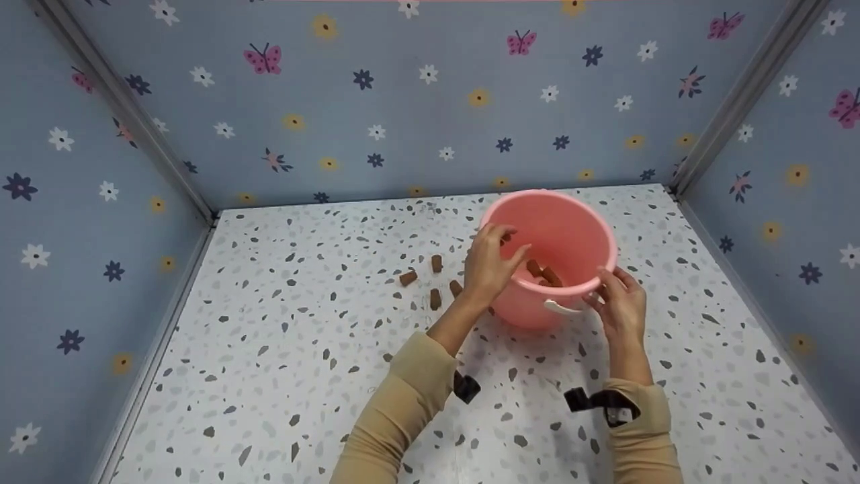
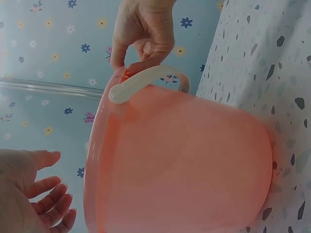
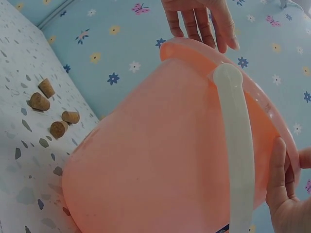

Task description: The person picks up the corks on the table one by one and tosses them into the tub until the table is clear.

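Observation:
A pink bucket [image 1: 547,225] with a pale handle [image 2: 146,82] stands on the speckled surface, with several brown corks [image 1: 551,275] lying inside. My left hand [image 1: 490,263] is over the bucket's left rim, its fingers loosely spread and apart. A small brown bit, probably a cork, shows beside those fingers in the head view; the left wrist view shows no object in that hand [image 2: 34,194]. At the right rim, my right hand [image 1: 621,306] pinches the edge between thumb and fingers, near the handle. More corks [image 1: 435,298] lie left of the bucket.
The white speckled surface [image 1: 302,349] is bounded by blue walls [image 1: 403,114] with flowers and butterflies at the back, left and right. The bucket is close to the back wall. Black straps [image 1: 615,403] sit at the wrists.

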A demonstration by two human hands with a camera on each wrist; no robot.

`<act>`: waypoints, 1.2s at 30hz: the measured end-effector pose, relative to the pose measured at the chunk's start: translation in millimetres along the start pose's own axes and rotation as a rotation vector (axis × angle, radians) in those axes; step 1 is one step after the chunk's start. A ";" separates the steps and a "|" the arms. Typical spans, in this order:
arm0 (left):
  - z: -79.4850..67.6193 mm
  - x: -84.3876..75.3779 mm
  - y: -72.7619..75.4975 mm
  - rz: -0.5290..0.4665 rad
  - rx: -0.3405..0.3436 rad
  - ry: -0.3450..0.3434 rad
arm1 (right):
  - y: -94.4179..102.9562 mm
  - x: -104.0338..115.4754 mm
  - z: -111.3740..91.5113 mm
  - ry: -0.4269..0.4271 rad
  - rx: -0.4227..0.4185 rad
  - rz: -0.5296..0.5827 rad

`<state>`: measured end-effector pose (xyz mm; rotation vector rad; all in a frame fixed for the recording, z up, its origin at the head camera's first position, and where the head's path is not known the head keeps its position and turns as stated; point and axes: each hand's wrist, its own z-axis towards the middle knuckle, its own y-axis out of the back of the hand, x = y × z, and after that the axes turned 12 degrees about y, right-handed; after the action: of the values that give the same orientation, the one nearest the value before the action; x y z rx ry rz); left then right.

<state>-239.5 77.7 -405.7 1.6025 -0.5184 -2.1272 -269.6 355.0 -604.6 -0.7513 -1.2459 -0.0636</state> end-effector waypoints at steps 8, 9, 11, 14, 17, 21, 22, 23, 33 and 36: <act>-3.7 6.3 13.0 -0.037 -0.060 -0.015 | -1.4 0.6 -0.1 0.002 -0.012 -0.009; -3.9 7.6 14.9 -0.048 -0.066 -0.022 | -1.3 0.8 0.0 0.001 -0.014 -0.011; -4.2 10.8 17.9 -0.064 -0.078 -0.029 | -0.8 0.8 0.8 -0.002 -0.017 -0.005; -4.9 16.1 22.0 -0.084 -0.092 -0.028 | 0.5 0.0 2.5 -0.004 -0.021 0.008; -5.6 21.2 25.3 -0.096 -0.109 -0.020 | 1.0 -0.6 2.7 -0.005 -0.018 0.015; -5.0 29.3 28.2 -0.123 -0.138 -0.029 | -1.5 3.1 -1.0 -0.008 -0.001 0.008; -4.9 32.1 28.4 -0.133 -0.144 -0.035 | -2.9 5.7 -2.4 -0.013 0.005 0.003; -4.8 34.7 28.7 -0.147 -0.149 -0.042 | -4.9 9.4 -4.8 -0.023 0.013 -0.009; -8.9 66.4 29.6 -0.216 -0.171 -0.083 | -19.2 35.1 -19.1 -0.102 0.019 -0.048; -11.2 77.2 28.3 -0.215 -0.174 -0.067 | -7.9 16.8 -9.8 -0.042 0.018 -0.076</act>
<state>-244.4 11.7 -455.7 1.5534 -0.1808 -2.3180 -259.0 349.4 -587.3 -0.6924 -1.3130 -0.0989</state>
